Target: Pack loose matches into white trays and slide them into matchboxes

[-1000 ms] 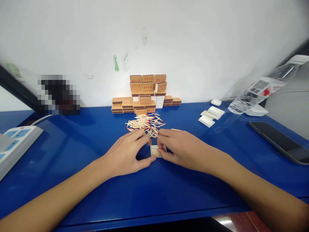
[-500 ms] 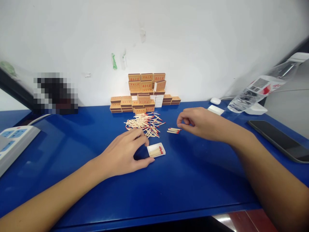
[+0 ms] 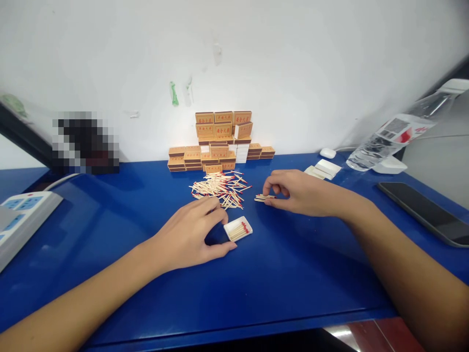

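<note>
My left hand [image 3: 194, 232] rests on the table, its thumb and forefinger gripping the near and far sides of a small white matchbox tray [image 3: 227, 229]. Inside the tray lies a row of matches [image 3: 238, 231], red heads to the right. To the right, my right hand [image 3: 293, 192] has its thumb and forefinger around a small row of matches [image 3: 259, 198] on the table; the fingers partly cover them. Beyond my left hand spreads a loose heap of red-tipped matches [image 3: 216, 187].
Stacked matchboxes [image 3: 220, 155] stand against the wall behind the heap. Rightward are white card pieces [image 3: 328, 168], a white earphone case [image 3: 327, 153], a tilted water bottle [image 3: 392, 137] and a phone [image 3: 421, 210]. A power strip [image 3: 29, 210] lies at left on the blue table [image 3: 227, 303].
My right hand has moved slightly left and down, bringing its fingertips onto the small row of matches. My left hand stays at the tray.
</note>
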`<state>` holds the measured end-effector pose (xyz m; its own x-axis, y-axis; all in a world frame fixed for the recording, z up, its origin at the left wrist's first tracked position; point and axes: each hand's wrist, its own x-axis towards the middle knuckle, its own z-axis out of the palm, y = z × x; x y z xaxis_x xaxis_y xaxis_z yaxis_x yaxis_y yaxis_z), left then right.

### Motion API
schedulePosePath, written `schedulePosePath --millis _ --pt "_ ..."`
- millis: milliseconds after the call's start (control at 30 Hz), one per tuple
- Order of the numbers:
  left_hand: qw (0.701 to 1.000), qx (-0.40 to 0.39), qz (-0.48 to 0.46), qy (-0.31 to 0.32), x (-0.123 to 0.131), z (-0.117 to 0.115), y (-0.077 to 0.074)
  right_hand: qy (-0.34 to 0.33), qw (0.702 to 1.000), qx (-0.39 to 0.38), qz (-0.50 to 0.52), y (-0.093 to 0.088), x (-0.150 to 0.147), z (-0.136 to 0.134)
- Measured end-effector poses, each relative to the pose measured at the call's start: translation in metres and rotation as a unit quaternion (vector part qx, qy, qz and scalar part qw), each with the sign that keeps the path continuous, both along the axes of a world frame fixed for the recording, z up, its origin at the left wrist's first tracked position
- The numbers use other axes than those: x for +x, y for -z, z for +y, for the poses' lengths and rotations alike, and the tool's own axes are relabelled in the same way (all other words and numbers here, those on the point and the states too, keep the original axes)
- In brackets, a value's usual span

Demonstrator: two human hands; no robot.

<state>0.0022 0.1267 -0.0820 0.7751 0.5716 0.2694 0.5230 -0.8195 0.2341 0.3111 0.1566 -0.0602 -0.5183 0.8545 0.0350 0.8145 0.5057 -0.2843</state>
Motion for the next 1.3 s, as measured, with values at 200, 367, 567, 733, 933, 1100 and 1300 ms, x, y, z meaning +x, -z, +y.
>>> schedulePosePath --millis 200,367,567,733,933,1100,1300 --pt "1.0 0.002 0.004 -0.001 0.0005 0.0004 -0.0018 0.002 1.0 -0.007 -0.006 0.0011 -0.0025 0.0" --pt "1.0 0.004 0.009 0.0 0.0005 0.0006 -0.0023 0.008 1.0 0.0 -0.006 0.0028 -0.001 0.0011" --pt "1.0 0.009 0.009 0.001 -0.0001 -0.0009 -0.0022 0.012 1.0 -0.014 -0.003 0.0029 -0.0034 0.0015" --pt "1.0 0.011 0.016 0.002 -0.0004 -0.0013 -0.0034 0.013 1.0 -0.007 0.0 0.0038 -0.0014 0.0021" --pt "1.0 0.005 0.019 -0.001 -0.0008 -0.0012 -0.0025 0.03 0.999 0.003 -0.016 0.0045 -0.001 0.0031" --pt "1.0 0.011 0.017 -0.001 0.0 -0.0009 -0.0024 0.014 1.0 -0.006 -0.013 0.0049 -0.0033 0.0035" --pt "1.0 0.009 0.02 -0.001 0.0001 -0.0015 -0.0029 0.057 0.998 -0.004 -0.02 0.0042 -0.0006 0.0032"
